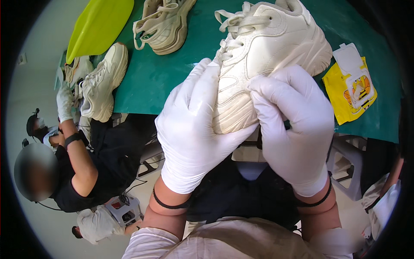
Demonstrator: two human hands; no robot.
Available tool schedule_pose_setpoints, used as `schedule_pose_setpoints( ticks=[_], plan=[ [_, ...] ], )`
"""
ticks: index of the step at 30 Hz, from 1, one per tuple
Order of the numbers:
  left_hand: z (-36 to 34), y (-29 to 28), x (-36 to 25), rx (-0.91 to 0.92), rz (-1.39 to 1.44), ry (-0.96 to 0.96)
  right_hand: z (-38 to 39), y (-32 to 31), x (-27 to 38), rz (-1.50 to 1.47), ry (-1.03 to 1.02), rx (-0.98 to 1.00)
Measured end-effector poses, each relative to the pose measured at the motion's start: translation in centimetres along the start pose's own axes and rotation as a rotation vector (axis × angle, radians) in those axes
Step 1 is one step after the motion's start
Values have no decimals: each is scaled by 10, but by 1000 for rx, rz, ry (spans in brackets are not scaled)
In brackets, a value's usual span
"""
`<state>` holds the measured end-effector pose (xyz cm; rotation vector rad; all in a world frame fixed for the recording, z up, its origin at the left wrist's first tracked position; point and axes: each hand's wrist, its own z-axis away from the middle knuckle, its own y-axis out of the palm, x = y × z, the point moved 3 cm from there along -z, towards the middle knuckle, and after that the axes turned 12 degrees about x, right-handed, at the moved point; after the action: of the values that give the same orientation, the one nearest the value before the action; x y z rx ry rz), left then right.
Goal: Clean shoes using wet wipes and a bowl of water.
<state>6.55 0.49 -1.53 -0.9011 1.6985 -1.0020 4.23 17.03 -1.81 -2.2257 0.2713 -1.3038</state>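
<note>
A white lace-up sneaker [263, 47] with a chunky sole is held up in front of me, toe pointing down toward my body. My left hand [189, 114], in a white glove, grips the toe from the left, its thumb beneath the front of the sole. At the sneaker's right side, my gloved right hand [297, 116] is closed in a pinch, with fingertips against the upper near the sole. Whatever the pinch holds, if anything, is hidden. To the right lies a yellow wipes pack [351, 90], its white flap lid raised.
The green tabletop [146, 86] carries another off-white sneaker [166, 26] at the back. On the left are a lime-yellow object [99, 28] and one more white sneaker [105, 82]. A co-worker with a gloved hand [64, 103] works there. Grey plastic stools [351, 166] stand below.
</note>
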Motion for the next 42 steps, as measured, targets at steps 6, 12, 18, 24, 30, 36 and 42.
schedule_pose_setpoints(
  ticks=[6,12,18,24,30,36,42],
  plan=[
    [-1,1,-3,-36,-6,17,-13,-31,-5,-92,-38,187],
    [-1,2,-5,-29,1,9,-2,-28,-12,45,105,-48],
    [-4,3,-1,-61,-44,-16,-5,-1,-7,91,-4,-93],
    [-2,2,-6,-70,-41,-21,-7,-19,-16,-85,-42,58],
    [5,1,-18,-17,-100,-70,1,-38,-9,-63,78,-119],
    [6,5,-13,-55,-104,-49,3,-23,-27,-16,80,-86],
    [4,5,-12,-58,-99,-52,-1,-21,-20,-22,-9,45]
  ],
)
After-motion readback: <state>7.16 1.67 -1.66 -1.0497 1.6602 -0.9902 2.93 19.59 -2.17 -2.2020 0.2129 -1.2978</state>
